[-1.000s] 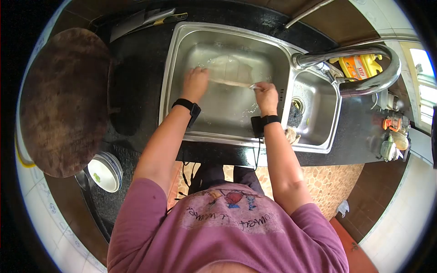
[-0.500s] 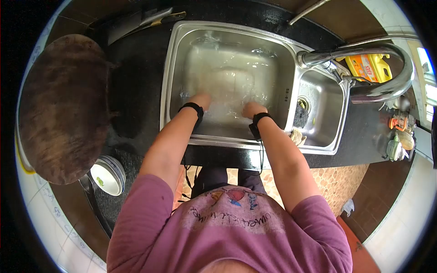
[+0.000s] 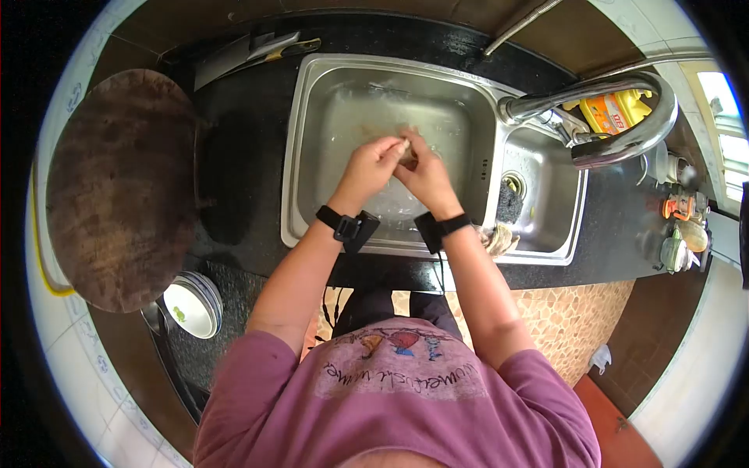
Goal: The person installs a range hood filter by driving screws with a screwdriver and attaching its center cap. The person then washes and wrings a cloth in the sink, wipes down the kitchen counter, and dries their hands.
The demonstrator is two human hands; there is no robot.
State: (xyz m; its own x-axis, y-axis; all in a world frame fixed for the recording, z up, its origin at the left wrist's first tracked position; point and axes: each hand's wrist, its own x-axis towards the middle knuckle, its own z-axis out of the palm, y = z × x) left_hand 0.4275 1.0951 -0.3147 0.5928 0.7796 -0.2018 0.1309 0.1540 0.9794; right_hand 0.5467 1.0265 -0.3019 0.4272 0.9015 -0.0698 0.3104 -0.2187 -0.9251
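Note:
My left hand and my right hand meet above the cloudy water in the large basin of the steel sink. Their fingers are closed together round a small pale, brownish thing, mostly covered by the fingers, so its kind cannot be made out. Each wrist wears a black strap with a small black box. Under the water's surface, shapes are blurred.
A curved tap arches over the small basin, which holds a dark scouring pad. A cloth lies on the sink's front rim. Left are a round wooden board, stacked bowls and knives. A yellow bottle stands behind the tap.
Both hands have come up out of the water and moved together over the middle of the basin. A small pale thing now shows between their fingers.

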